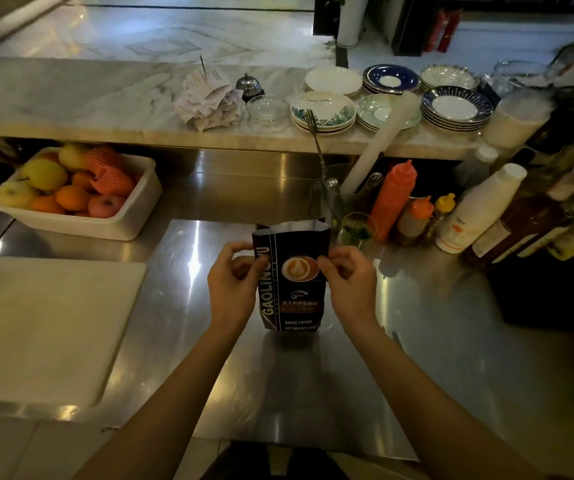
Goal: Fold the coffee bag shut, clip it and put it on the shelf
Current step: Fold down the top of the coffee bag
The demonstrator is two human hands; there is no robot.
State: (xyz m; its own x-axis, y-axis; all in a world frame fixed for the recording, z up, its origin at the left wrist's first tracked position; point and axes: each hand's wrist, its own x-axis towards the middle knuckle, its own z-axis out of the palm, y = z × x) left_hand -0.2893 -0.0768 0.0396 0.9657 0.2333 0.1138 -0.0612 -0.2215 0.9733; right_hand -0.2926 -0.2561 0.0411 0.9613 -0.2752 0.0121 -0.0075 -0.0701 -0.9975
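Head view: left hand [232, 282] and right hand [349, 282] are pinching the upright dark foil coffee bag [290, 278] on the steel worktop [417, 341]; top standing open, folding, clipping, shelving all remaining.

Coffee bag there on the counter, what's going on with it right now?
A person has the dark coffee bag standing upright on the steel counter, left hand and right hand pinching its two side edges. Its top is open and unfolded. No clip is visible.

The coffee bag [292, 277] reads "GAOLINGYU" up its side, with "BAKED.COFFEE" and "NET.WEIGHT" near the bottom.
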